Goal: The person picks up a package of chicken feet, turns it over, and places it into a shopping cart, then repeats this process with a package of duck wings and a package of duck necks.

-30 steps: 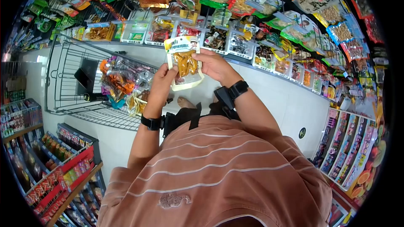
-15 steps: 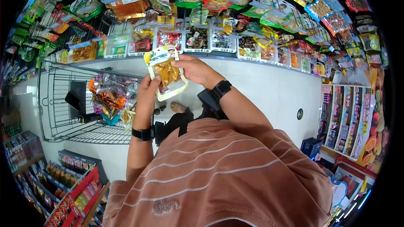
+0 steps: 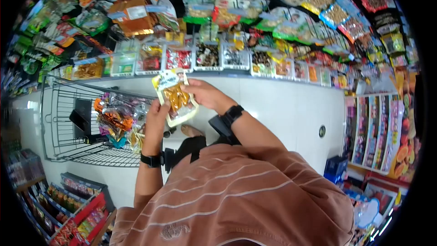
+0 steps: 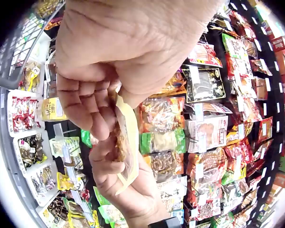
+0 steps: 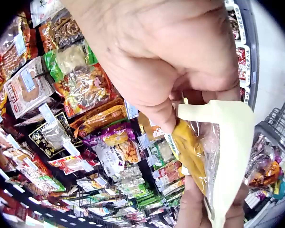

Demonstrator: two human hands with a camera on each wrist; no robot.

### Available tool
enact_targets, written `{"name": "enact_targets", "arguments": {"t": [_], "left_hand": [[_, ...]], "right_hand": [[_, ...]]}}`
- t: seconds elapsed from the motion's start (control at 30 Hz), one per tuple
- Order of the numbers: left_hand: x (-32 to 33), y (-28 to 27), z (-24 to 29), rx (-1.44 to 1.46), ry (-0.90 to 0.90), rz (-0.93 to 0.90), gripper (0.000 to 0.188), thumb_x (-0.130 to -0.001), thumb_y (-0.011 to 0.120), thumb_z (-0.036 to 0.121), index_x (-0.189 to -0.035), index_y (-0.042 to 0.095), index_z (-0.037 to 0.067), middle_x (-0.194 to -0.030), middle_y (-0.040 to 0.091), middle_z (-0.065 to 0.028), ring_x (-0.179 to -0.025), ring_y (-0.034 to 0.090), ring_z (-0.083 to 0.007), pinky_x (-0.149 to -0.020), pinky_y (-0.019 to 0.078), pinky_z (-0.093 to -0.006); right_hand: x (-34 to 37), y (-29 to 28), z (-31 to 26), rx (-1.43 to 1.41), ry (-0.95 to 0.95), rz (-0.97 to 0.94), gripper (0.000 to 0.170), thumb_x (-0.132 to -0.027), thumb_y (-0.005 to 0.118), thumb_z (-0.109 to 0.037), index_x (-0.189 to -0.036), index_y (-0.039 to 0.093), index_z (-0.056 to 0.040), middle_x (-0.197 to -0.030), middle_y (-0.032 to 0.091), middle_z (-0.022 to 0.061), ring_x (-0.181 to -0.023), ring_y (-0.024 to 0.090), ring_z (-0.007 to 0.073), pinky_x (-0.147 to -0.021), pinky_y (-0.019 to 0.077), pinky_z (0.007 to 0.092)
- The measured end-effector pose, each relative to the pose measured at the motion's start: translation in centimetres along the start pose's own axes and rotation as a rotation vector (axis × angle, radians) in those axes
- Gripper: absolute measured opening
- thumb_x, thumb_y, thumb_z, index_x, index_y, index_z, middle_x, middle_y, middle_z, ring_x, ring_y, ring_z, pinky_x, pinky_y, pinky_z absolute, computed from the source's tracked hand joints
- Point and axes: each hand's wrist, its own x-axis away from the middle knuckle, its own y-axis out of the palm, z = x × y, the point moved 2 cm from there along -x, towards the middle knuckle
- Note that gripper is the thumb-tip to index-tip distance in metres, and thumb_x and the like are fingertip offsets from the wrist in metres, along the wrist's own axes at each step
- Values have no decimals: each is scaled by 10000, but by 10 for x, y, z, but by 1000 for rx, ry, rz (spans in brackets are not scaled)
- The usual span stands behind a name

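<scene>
Both hands hold a flat snack pouch (image 3: pixel 175 99) with a pale yellow border, a printed top and a clear window showing brown-yellow pieces of food. My left hand (image 3: pixel 155 120) pinches its left edge, the thumb lying on the front. At the upper right edge, my right hand (image 3: pixel 207 94) grips it with the thumb over the front. The left wrist view shows the pouch (image 4: pixel 128 137) nearly edge-on between the two hands. In the right wrist view, the pouch's pale border (image 5: pixel 235 137) passes under the curled right-hand fingers, with left-hand fingertips (image 5: pixel 192 209) at its lower end.
A wire shopping cart (image 3: pixel 44 118) stands at the left with a pile of bagged snacks (image 3: pixel 116 118) and a dark phone-like slab (image 3: pixel 78 119). Ahead runs a shelf of hanging packets (image 3: pixel 227 9) above white trays (image 3: pixel 208 68). Low racks (image 3: pixel 73 205) stand behind at the left.
The head view has shifted, so shelves sit lower and the cart further left in it. The pouch appears lower and further left, leaning more, still held by both hands.
</scene>
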Motion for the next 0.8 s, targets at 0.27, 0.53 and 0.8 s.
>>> {"name": "enact_targets", "arguments": {"t": [0.27,0.53,0.8], "left_hand": [[26,38,-1,44,52,17,221,-969,595,253,-1030,609,41,-841,597,9,-711,542,-74,-669,443,-227],[46,113,-12,113,14,-74,314,-942,642,240,-1149,581,12,-1022,618,-30,-847,576,-87,-731,475,-243],[68,184,-15,75,43,-231,311,-956,591,183,-1201,577,-8,-1026,648,-36,-865,588,-89,-745,475,-252]], "right_hand": [[46,-17,-23,246,55,-52,349,-971,598,-224,-1285,571,-74,-1127,633,21,-949,611,112,-716,531,274],[133,-73,-35,295,24,-10,379,-957,599,-184,-1310,557,-54,-1174,634,61,-999,621,148,-779,555,318],[187,-124,-32,304,-2,-1,351,-933,613,-171,-1268,590,-69,-1112,654,49,-949,637,138,-780,548,302]]}}
